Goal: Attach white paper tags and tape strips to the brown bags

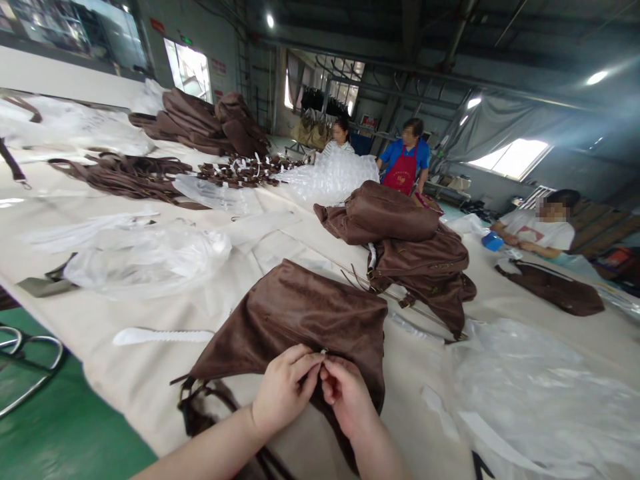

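A dark brown leather-look bag (295, 307) lies flat on the table in front of me, its strap and buckle end (190, 400) at the lower left. At the bag's near edge, a small shiny metal fitting (324, 351) shows between my fingertips; its exact kind is too small to make out. My left hand (290, 383) pinches it from the left, thumb and index finger together. From the right, my right hand (347, 390) meets it with fingers curled and thumb tip pressed in. The two hands' fingertips touch or nearly touch.
Stacked brown bags (400, 233) sit beyond the bag. Clear plastic bags lie left (155, 257) and right (540, 393). A white strip (160, 336) is at left. Brown straps (135, 175) are heaped farther back. Several co-workers, one in a red apron (401, 170), are around the table.
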A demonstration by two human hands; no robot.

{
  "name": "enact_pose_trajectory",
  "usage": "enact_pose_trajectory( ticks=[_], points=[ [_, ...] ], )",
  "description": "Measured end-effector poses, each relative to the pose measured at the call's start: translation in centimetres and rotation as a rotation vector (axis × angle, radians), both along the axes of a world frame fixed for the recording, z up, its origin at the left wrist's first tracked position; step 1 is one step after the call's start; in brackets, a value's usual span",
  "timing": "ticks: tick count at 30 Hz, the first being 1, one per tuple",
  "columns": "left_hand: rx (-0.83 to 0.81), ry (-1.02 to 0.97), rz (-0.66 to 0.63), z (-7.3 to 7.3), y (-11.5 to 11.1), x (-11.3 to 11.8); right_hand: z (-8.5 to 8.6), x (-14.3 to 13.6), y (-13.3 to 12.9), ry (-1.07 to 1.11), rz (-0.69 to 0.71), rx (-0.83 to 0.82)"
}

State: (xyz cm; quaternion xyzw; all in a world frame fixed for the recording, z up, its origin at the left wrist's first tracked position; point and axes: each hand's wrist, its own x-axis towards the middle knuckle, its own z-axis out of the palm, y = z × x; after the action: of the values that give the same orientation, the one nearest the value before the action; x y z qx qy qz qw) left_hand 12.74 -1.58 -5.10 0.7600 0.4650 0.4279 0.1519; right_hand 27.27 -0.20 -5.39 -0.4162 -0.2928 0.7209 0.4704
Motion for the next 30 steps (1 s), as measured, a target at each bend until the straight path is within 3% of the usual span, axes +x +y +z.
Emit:
enact_pose_trajectory(
  ticks=[4, 9, 16, 20, 23, 27, 30],
  points=[
    [-0.027, -0.018, 0.008, 0.1, 0.0, 0.1, -0.3, 0.0, 0.1, 0.002, 0.01, -0.029],
    [-0.093, -0.095, 0.118, -0.6, 0.1, 0.2, -0.6, -0.1, 0.1, -0.03, 0.026, 0.071],
    [-0.122, -0.088, 0.098, -0.7, 0.4, 0.2, -0.9, -0.2, 0.2, -0.096, 0.036, 0.114],
    [-0.145, -0.131, 0.058, -0.5, 0.4, 0.2, -0.6, -0.4, 0.1, -0.261, 0.077, 0.137],
    [-0.234, -0.221, 0.039, -0.4, 0.7, 0.0, -0.1, -0.5, -0.2, -0.468, 0.178, 0.154],
    [-0.281, -0.307, 0.112, -0.6, 1.1, -0.6, 1.2, 0.3, -1.1, -0.784, 0.422, 0.235],
    [-0.277, -0.312, 0.124, -0.9, 1.3, -0.9, 2.5, 1.8, -2.8, -0.883, 0.555, 0.227]
  ],
)
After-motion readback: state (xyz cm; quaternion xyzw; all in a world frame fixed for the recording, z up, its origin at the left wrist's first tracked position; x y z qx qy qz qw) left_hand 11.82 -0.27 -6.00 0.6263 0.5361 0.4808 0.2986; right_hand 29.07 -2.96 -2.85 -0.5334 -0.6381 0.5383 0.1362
